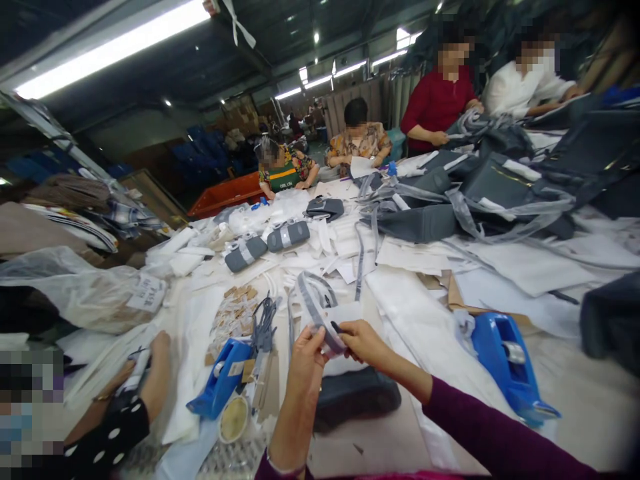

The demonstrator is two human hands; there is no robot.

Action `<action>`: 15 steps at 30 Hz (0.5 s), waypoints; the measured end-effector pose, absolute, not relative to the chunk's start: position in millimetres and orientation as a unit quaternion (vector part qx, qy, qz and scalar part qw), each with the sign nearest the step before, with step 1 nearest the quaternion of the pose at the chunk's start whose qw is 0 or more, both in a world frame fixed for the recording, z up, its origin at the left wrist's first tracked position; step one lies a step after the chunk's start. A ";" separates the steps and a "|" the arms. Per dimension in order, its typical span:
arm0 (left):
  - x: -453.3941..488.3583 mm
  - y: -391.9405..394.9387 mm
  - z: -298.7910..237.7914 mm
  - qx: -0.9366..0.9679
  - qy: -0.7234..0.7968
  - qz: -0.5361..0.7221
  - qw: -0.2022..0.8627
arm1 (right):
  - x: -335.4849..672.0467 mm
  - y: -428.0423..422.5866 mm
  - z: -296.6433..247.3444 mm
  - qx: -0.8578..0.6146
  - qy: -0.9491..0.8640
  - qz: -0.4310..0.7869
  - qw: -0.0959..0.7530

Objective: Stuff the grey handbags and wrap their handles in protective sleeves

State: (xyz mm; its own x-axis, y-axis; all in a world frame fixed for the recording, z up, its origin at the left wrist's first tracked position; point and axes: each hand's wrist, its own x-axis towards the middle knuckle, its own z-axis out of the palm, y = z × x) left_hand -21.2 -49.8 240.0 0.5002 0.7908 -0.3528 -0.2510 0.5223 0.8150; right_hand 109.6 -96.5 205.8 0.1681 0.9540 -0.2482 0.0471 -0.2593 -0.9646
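Observation:
My left hand is closed on a looped grey bag strap wrapped in clear plastic, its thumb pressed on the band. At the lower right of the loop, my right hand pinches the same strap beside a dark tip. The loop stands up above the table, and its lower part is partly hidden by my fingers. Just below my hands lies a dark grey bag, partly covered by my left forearm. White sheet material shows behind the strap.
Blue tape dispensers stand on both sides. A round tub, tan tags and dark cords lie to the left. Dark bags are piled at the back right. A co-worker's arms reach in at left; several people work beyond.

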 end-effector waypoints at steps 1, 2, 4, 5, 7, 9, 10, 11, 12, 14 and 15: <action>-22.3 -48.5 243.0 0.349 0.385 0.329 0.789 | 109.4 -97.6 208.2 -0.622 -0.468 0.442 0.446; -23.6 -47.4 245.5 0.339 0.395 0.328 0.788 | 109.0 -98.8 210.4 -0.623 -0.523 0.382 0.438; -26.9 -46.0 248.3 0.328 0.410 0.326 0.786 | 108.5 -100.8 214.1 -0.616 -0.606 0.281 0.417; -28.7 -45.8 248.8 0.324 0.415 0.324 0.786 | 108.4 -101.2 215.4 -0.611 -0.634 0.248 0.404; -32.6 -46.2 248.8 0.315 0.418 0.318 0.790 | 108.0 -100.9 216.7 -0.602 -0.672 0.200 0.383; -36.3 -47.5 248.8 0.308 0.409 0.312 0.800 | 106.9 -99.7 216.3 -0.590 -0.694 0.166 0.378; -38.0 -48.6 249.0 0.309 0.401 0.308 0.806 | 106.0 -99.0 215.7 -0.585 -0.701 0.150 0.380; -39.4 -49.8 249.4 0.314 0.393 0.302 0.810 | 105.0 -98.6 215.2 -0.579 -0.707 0.137 0.382; -40.6 -51.3 249.8 0.322 0.389 0.298 0.810 | 104.0 -98.5 215.1 -0.572 -0.711 0.129 0.389; -41.8 -54.4 249.7 0.343 0.391 0.301 0.799 | 101.9 -99.8 216.9 -0.558 -0.698 0.141 0.426; -41.7 -55.9 248.8 0.353 0.395 0.313 0.788 | 100.9 -101.5 219.1 -0.560 -0.673 0.156 0.457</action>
State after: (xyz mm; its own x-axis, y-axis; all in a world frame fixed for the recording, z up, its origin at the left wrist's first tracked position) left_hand -41.7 -55.9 248.8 0.4913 0.7728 -0.4018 -0.2140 0.5542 0.8044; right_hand 100.9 -101.5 219.1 0.0444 0.8964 0.4410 0.6114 0.3247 -0.7216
